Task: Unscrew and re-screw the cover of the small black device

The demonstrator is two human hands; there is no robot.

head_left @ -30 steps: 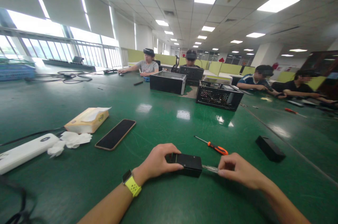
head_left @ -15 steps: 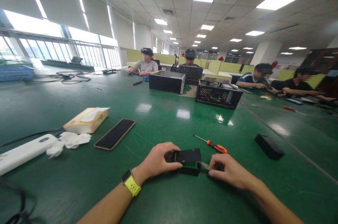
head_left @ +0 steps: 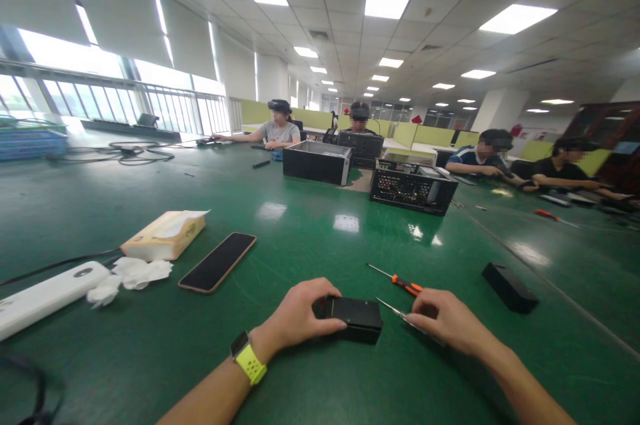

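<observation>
A small black box (head_left: 357, 331) rests on the green tabletop, its flat lid (head_left: 356, 309) lying down on it. My left hand (head_left: 305, 315) is closed around the box's left end, thumb at the near side and fingers behind. To the right, my right hand (head_left: 447, 318) pinches a slim, pointed metal tool that looks like tweezers (head_left: 395, 309). The tip points left and sits just off the lid's right end, apart from it. Behind that hand lies an orange and black screwdriver (head_left: 407, 284), its handle partly hidden by the fingers.
Left of me lie a phone (head_left: 219, 263), a tissue pack (head_left: 165, 235), crumpled tissues (head_left: 135, 273) and a white device (head_left: 50, 295). Another black box (head_left: 510, 286) lies right. Open computer cases (head_left: 413, 191) stand farther back. Several people sit around the table, one person (head_left: 281, 128) at the far left.
The box's lid, tilted up with green showing beneath, is now down. My right hand has drawn the tweezers back to the right, away from the box. The view has tilted slightly upward.
</observation>
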